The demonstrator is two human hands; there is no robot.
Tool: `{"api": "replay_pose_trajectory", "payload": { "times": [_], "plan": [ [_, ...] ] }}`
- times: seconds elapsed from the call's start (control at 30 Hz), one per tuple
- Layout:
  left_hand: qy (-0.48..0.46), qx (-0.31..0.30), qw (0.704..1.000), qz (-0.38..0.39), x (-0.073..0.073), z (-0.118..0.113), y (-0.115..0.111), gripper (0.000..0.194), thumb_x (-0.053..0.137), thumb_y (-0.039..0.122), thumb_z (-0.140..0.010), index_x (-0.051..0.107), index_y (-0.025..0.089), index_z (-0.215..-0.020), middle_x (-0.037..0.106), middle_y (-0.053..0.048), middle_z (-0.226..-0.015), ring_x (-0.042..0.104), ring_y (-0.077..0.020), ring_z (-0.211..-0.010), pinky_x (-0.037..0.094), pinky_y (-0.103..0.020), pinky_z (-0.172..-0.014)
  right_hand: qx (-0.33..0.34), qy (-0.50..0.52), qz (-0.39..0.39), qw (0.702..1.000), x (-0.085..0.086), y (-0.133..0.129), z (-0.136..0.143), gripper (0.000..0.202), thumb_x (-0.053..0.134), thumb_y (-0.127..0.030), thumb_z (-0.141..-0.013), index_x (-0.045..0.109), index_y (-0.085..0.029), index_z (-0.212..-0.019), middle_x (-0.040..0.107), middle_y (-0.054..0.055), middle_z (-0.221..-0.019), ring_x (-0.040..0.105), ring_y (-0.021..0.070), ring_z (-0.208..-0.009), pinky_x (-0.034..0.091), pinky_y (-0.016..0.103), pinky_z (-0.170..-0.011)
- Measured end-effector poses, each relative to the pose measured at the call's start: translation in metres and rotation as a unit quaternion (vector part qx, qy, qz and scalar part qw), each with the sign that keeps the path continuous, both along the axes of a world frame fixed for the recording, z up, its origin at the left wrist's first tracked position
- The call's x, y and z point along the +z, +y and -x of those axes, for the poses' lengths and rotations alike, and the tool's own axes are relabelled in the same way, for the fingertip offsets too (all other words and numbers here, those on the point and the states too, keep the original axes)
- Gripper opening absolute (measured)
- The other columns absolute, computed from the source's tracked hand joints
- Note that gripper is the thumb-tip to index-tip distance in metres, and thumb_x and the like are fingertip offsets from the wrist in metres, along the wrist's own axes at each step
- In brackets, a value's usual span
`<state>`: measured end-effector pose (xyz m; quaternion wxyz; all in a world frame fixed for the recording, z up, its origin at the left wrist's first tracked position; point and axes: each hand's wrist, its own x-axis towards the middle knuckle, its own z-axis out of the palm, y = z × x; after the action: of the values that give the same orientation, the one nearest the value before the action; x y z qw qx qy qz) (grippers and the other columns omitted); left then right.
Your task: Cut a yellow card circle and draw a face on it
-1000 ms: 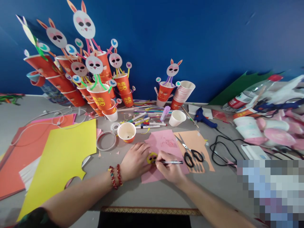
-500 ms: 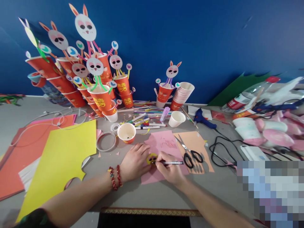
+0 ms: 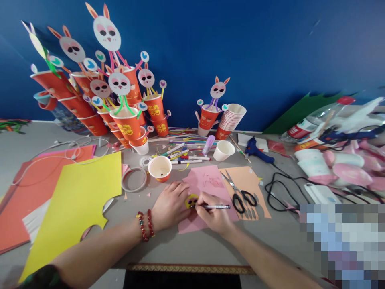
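Observation:
My right hand (image 3: 215,214) is closed around a pen (image 3: 215,206), its tip at a small yellow paper disc (image 3: 190,201) with dark eye shapes on it. My left hand (image 3: 172,204) lies flat beside the disc, fingers stretched out at its left edge; whether the fingertips press on it is hard to see. Under the disc and both hands is a sheet of pink paper (image 3: 192,224). To the right, scissors with black handles (image 3: 239,194) rest on a piece of peach paper (image 3: 258,200).
Behind my hands stand a paper cup (image 3: 160,168), a white cup (image 3: 224,151) and several markers (image 3: 186,161). Red cups with rabbit faces (image 3: 126,120) rise at the back left. Yellow paper (image 3: 81,196) lies left, a roll of tape (image 3: 134,180) near it, a blue glue gun (image 3: 258,151) right.
The pen and my right hand have shifted very slightly to the left over the yellow disc. My left hand stays in place.

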<state>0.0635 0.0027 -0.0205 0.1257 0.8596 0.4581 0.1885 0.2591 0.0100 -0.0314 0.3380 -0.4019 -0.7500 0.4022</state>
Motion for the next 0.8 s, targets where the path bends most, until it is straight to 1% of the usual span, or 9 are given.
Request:
{"api": "replay_pose_trajectory", "payload": {
  "times": [0.17, 0.37, 0.6, 0.7, 0.8],
  "plan": [
    [-0.003, 0.000, 1.000, -0.004, -0.0020, 0.0007, -0.0001, 0.032, 0.068, 0.024, -0.080, 0.059, 0.019, -0.110, 0.063, -0.011, -0.124, 0.055, -0.0304, -0.116, 0.050, -0.046, -0.098, -0.002, -0.003, -0.005, 1.000, -0.0010, 0.0006, 0.0003, 0.017, 0.050, -0.015, -0.081, 0.045, -0.022, -0.066, 0.043, -0.006, -0.057, 0.039, 0.0113, -0.051, 0.028, 0.024, -0.050],
    [-0.006, 0.001, 1.000, -0.001, -0.0009, 0.0005, -0.0004, 0.030, 0.069, 0.025, -0.080, 0.060, 0.020, -0.109, 0.063, -0.011, -0.124, 0.056, -0.0300, -0.114, 0.050, -0.047, -0.097, -0.003, -0.008, -0.015, 1.000, 0.0000, 0.0013, -0.0003, 0.017, 0.050, -0.014, -0.081, 0.046, -0.022, -0.067, 0.045, -0.005, -0.058, 0.040, 0.0114, -0.052, 0.029, 0.024, -0.051],
    [-0.002, -0.001, 1.000, -0.004, -0.0002, 0.0003, -0.0002, 0.030, 0.069, 0.023, -0.080, 0.060, 0.020, -0.108, 0.063, -0.011, -0.123, 0.056, -0.0301, -0.114, 0.050, -0.046, -0.097, -0.004, -0.004, -0.010, 1.000, -0.0005, 0.0006, -0.0007, 0.017, 0.050, -0.015, -0.081, 0.047, -0.022, -0.066, 0.046, -0.005, -0.058, 0.041, 0.0115, -0.052, 0.029, 0.024, -0.050],
    [-0.003, -0.004, 1.000, -0.005, -0.0006, 0.0007, -0.0003, 0.032, 0.070, 0.027, -0.082, 0.059, 0.018, -0.110, 0.063, -0.011, -0.124, 0.056, -0.0306, -0.114, 0.050, -0.046, -0.097, -0.031, 0.038, 0.017, 0.999, -0.0005, 0.0010, -0.0019, 0.017, 0.051, -0.016, -0.082, 0.049, -0.022, -0.067, 0.048, -0.004, -0.058, 0.043, 0.0119, -0.052, 0.031, 0.024, -0.050],
    [-0.010, -0.006, 1.000, -0.006, -0.0023, 0.0017, -0.0005, 0.034, 0.069, 0.034, -0.085, 0.057, 0.018, -0.112, 0.062, -0.011, -0.126, 0.056, -0.0303, -0.113, 0.050, -0.047, -0.097, -0.070, 0.117, 0.062, 0.989, 0.0007, 0.0027, -0.0038, 0.016, 0.050, -0.019, -0.084, 0.050, -0.022, -0.068, 0.053, -0.003, -0.058, 0.050, 0.0131, -0.053, 0.038, 0.024, -0.052]
  ]
}}
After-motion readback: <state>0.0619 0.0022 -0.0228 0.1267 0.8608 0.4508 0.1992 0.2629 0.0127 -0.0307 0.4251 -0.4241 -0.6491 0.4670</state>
